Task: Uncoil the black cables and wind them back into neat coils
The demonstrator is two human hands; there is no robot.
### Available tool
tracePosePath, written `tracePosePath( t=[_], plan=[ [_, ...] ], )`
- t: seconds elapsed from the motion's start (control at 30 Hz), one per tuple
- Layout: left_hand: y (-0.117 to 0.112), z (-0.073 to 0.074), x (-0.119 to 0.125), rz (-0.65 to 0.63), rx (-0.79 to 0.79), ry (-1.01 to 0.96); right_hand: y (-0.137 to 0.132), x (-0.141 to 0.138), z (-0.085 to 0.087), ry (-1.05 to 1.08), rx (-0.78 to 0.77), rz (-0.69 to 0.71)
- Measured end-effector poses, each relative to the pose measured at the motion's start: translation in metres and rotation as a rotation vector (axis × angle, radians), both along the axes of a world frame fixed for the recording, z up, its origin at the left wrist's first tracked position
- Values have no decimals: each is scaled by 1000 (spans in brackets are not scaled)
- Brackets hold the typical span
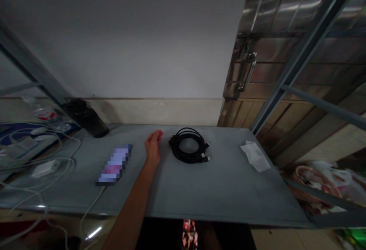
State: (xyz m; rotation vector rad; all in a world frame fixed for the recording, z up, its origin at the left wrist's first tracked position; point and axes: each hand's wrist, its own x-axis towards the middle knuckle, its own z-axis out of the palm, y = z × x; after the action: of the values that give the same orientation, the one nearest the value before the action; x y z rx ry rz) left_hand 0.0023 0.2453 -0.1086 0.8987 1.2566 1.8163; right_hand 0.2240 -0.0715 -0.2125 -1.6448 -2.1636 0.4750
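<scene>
On the grey tabletop lies a coiled black cable (190, 146), its loops bundled together and its connector ends pointing right. My left hand (153, 146) is just left of the coil, apart from it. Its fingers are loosely bent and slightly apart, and I see nothing in them. To the left of my forearm a phone (114, 165) with a lit, pixelated screen lies flat, a white charging cord (93, 205) running from its lower end. My right hand does not show; the area below the table's front edge is dark.
A black bottle (85, 117) stands at the back left, near a clear plastic bottle (47, 112), tangled white cords and a white adapter (45, 168). A crumpled white tissue (256, 156) lies at right. Metal frame posts (286, 78) flank the table; a wall (148, 44) backs it.
</scene>
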Motion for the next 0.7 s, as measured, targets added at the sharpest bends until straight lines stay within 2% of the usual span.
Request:
tracePosePath(
  t=[0.4, 0.7],
  plan=[
    [-1, 2, -6, -38, -23, 30, 21, 8, -4, 151, -86, -135],
    [-6, -1, 15, -244, -46, 28, 15, 12, -2, 226, -105, -193]
  ],
)
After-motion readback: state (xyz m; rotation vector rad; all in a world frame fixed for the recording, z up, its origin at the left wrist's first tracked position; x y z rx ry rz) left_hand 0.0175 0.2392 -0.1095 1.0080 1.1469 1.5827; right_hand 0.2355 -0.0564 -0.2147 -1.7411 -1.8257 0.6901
